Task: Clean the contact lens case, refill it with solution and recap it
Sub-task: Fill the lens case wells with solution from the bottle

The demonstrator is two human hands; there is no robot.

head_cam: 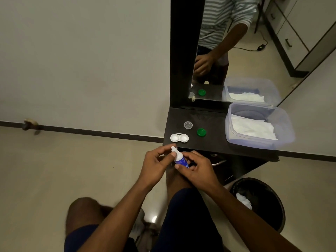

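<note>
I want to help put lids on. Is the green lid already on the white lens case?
No, the green lid lies on the dark shelf apart from the open lens case.

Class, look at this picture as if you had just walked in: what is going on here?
A person seated at a dark shelf below a mirror holds a small white-and-blue solution bottle in both hands: the right hand grips its body, and the left hand has its fingers at the white tip. On the shelf the white two-well lens case lies open, with a clear cap and a green cap apart beside it. A clear plastic tub holds white tissues.
</note>
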